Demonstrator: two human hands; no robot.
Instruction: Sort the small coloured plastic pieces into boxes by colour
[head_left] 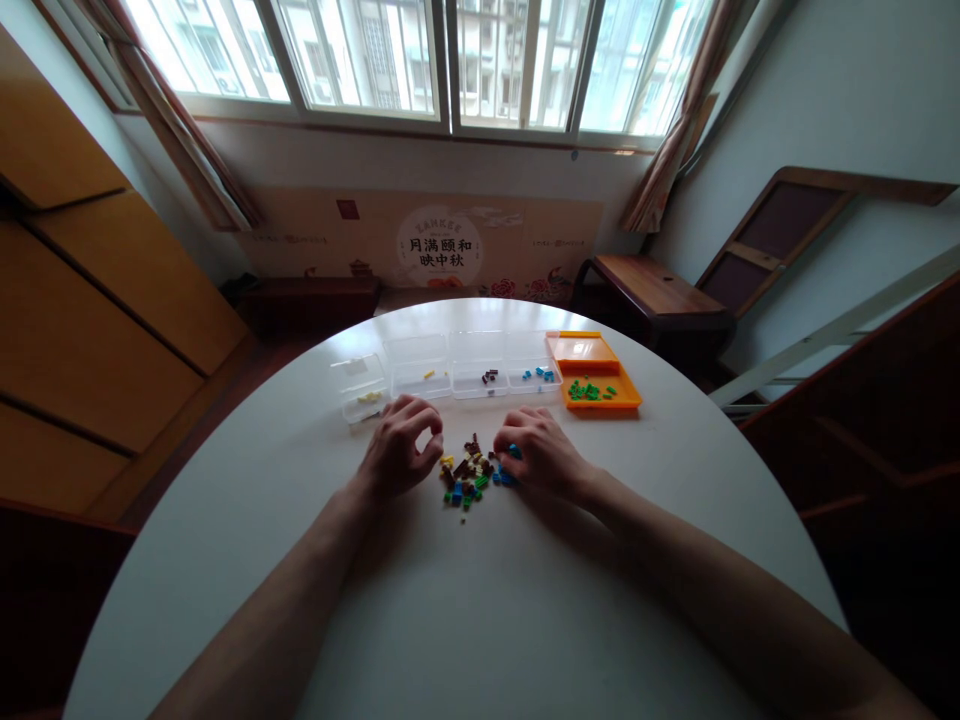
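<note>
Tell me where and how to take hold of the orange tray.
Best grip the orange tray by its right side wall, probably with the right hand coming from the right. The left end sits close beside the transparent box, leaving fingers little room there. It lies flat with loose green bricks inside, so it should stay level.

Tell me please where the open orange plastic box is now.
In the head view, the open orange plastic box lies right of centre on the round white table, beside the clear plastic compartment with small blue pieces.
</note>
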